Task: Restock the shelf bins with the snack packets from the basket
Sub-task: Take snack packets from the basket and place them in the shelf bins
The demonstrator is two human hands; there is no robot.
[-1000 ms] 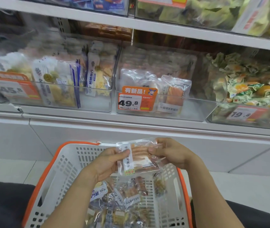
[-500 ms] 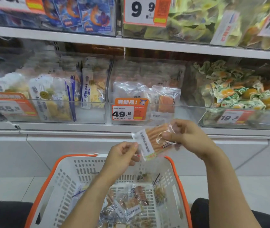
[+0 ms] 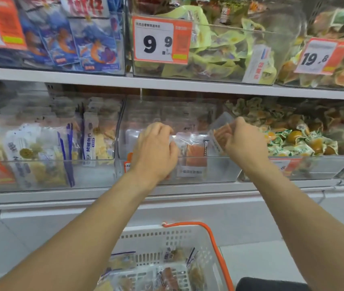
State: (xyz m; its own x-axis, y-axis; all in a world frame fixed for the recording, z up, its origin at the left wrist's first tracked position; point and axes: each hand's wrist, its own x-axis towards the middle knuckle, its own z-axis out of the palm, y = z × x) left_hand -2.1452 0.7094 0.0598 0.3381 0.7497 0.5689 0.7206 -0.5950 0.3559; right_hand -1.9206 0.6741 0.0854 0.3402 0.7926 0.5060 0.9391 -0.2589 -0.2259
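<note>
Clear-film snack packet (image 3: 222, 134) pinched in right hand (image 3: 243, 141), tilted on edge above the right end of the middle bin (image 3: 219, 169), whose stocked packets lie just left, under the left hand's (image 3: 156, 152) curled fingers.

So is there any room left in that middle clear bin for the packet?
Yes: the middle bin looks bare at its right end, between the standing orange packets and the right wall. The right hand holds the packet above it. The left hand crowds the bin's left.

One head-worn camera looks forward and slightly down, close to the shelf bins (image 3: 177, 164).
</note>
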